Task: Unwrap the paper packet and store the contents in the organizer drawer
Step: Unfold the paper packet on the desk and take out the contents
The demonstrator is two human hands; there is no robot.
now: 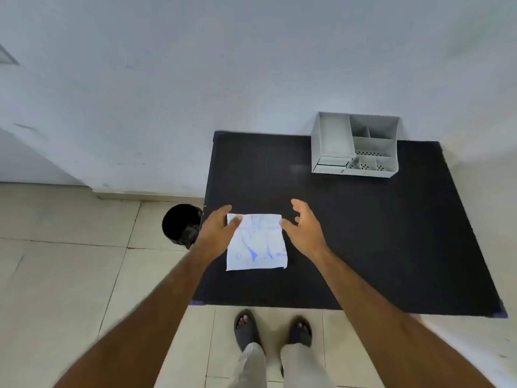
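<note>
Black, round and open at the top, a bin stood on the tiled floor just beside the left edge of the table. The table's dark top ran back to a pale wall.

Next came the left hand, reaching over the table's left edge. Its thumb lay on the top left corner of the packet, with the fingers loosely curled along that side; whether they gripped the paper from below could not be told.

The packet, white paper with blue print, lay flat and still sealed near the front left part of the table.

At its top right corner was the right hand, wide open, fingers spread and raised, only the thumb tip touching or nearly touching the paper's edge. It held nothing.

Farther right and well apart, at the back of the table against the wall, stood the grey organizer, with open compartments on top and small drawers low on its front left.

Below the table edge, two feet in dark sandals stood on the tiles.
</note>
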